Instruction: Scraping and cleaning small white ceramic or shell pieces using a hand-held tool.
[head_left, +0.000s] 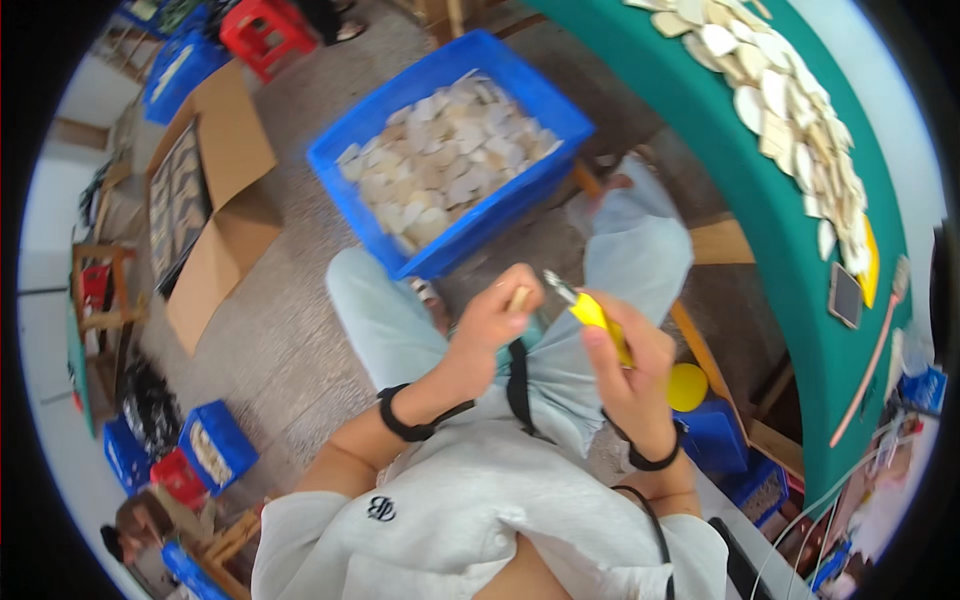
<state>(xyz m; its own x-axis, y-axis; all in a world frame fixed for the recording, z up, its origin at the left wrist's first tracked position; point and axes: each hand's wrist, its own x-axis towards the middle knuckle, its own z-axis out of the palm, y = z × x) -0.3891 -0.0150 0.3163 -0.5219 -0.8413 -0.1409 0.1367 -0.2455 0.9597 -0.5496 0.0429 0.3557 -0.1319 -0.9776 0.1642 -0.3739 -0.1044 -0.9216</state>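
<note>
My left hand point(497, 310) is closed on a small pale flat piece point(518, 298), mostly hidden by the fingers. Opposite it, my right hand point(634, 362) grips the yellow handle of a utility knife point(592, 311), whose metal end points up and left. A short gap separates that metal end from the left hand's fingers. Both hands are above my lap. Beyond them stands a blue plastic crate point(450, 262) filled with many pale, flat, rounded pieces point(455, 150), of a colour like the one in my fingers.
A green-covered table point(800, 345) curves along the right, with a long heap of pale pieces point(775, 90), a phone point(845, 295) and a pink-handled stick point(868, 370). An open cardboard box point(225, 130) lies left on the floor. A red stool point(262, 35) stands far left.
</note>
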